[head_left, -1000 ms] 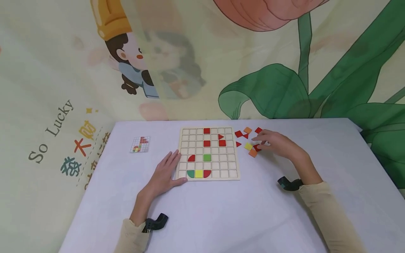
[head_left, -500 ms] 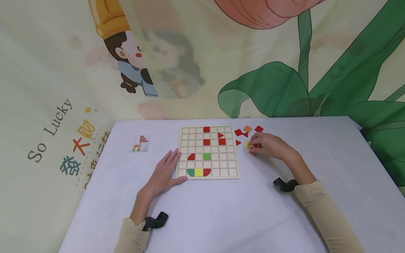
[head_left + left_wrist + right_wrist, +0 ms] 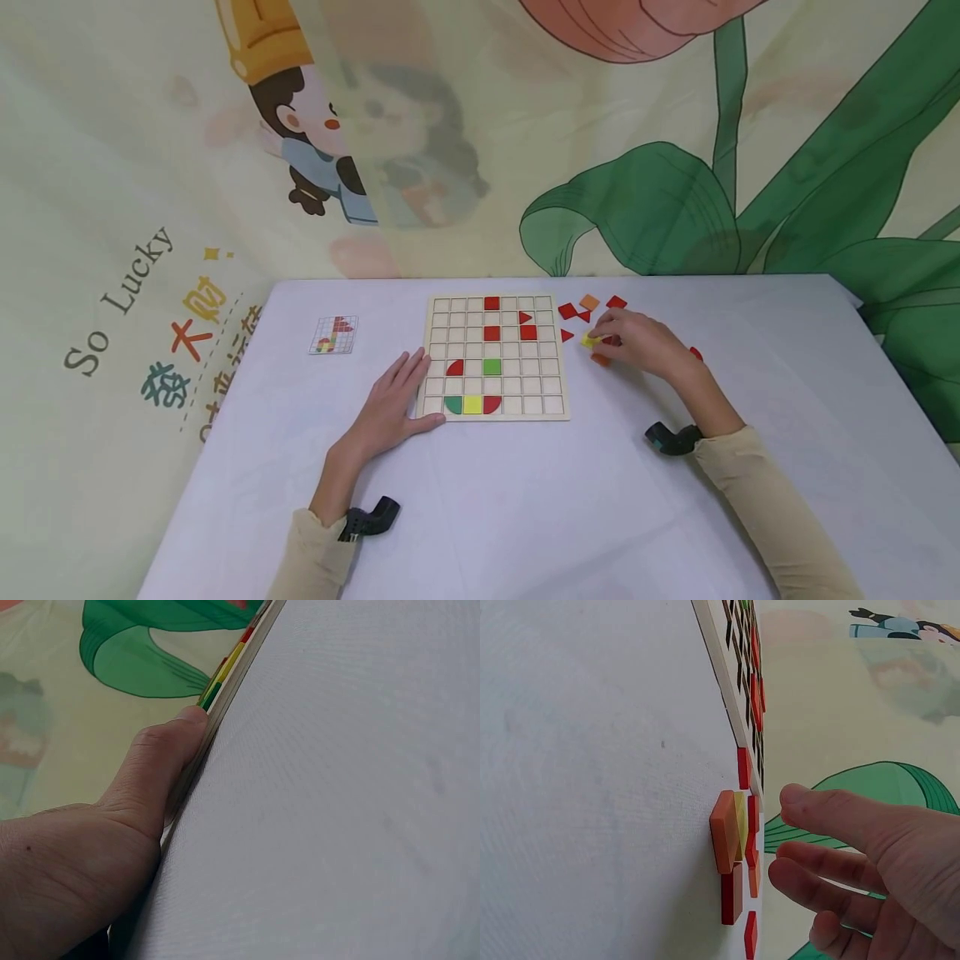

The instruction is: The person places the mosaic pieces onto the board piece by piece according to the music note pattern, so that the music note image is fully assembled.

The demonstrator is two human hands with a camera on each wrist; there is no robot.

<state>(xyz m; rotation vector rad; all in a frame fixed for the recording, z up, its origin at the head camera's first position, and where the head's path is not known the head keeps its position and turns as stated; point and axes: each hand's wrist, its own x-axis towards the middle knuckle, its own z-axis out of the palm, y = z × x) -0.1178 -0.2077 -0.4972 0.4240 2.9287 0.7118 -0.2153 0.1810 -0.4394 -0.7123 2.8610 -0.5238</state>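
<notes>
My left hand [image 3: 384, 402] rests at the left edge of a wooden grid board [image 3: 495, 417], fingers straight along its side and thumb at the front corner. In the left wrist view, the thumb [image 3: 154, 761] lies against the board's edge. The board bears several red tiles, plus green and yellow ones. My right hand [image 3: 643, 343] hovers over loose tiles right of the board, its fingertips by a yellow tile [image 3: 588, 341]. The right wrist view shows thumb and fingers parted with nothing between them, above an orange tile [image 3: 723, 832] and a dark red tile [image 3: 732, 894].
A small pattern card [image 3: 333, 335] lies on the white tablecloth to the left of the board. More red tiles [image 3: 567, 311] and an orange tile [image 3: 589, 302] lie toward the back. Another red piece [image 3: 696, 353] shows behind my right wrist. A printed curtain hangs behind the table.
My right hand has shifted left over the loose tiles to the yellow one, its thumb and fingers lower among them. The left hand has stayed on the board's edge.
</notes>
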